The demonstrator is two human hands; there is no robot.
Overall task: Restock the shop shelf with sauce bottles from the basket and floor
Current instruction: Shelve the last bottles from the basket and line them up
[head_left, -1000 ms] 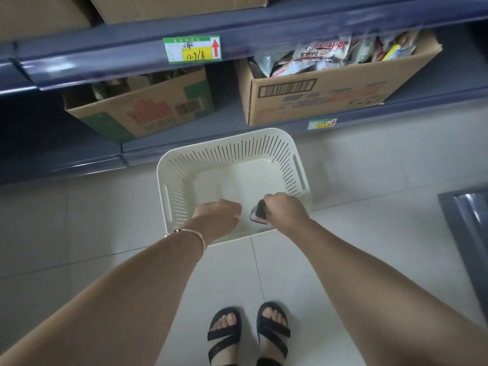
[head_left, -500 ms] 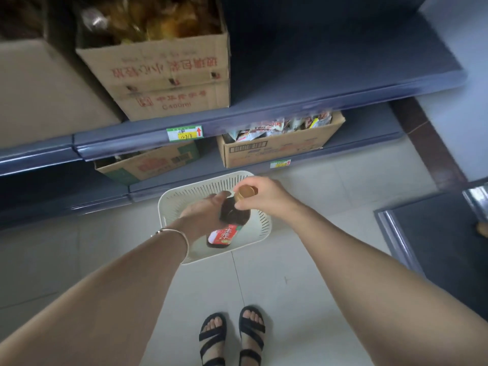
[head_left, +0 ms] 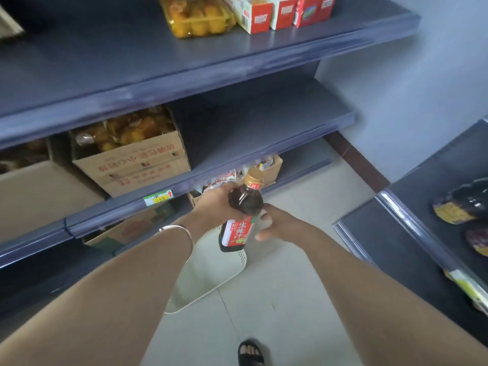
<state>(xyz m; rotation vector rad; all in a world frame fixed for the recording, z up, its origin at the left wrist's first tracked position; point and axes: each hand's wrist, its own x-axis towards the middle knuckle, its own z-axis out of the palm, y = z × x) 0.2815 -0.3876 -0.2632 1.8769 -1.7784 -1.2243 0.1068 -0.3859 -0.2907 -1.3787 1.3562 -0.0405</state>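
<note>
The sauce bottle (head_left: 242, 212), in the basket (head_left: 211, 276) a second ago, is now up by the empty middle shelf (head_left: 264, 120), gripped in the left hand (head_left: 220, 199), the right hand (head_left: 277, 224) half-open beside it, ready for placing.

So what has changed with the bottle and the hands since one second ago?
The sauce bottle came up out of the basket toward the shelf. The left hand took hold of its shoulder; the right hand let go of the cap end and is open beside the label. The basket stayed on the floor.
</note>
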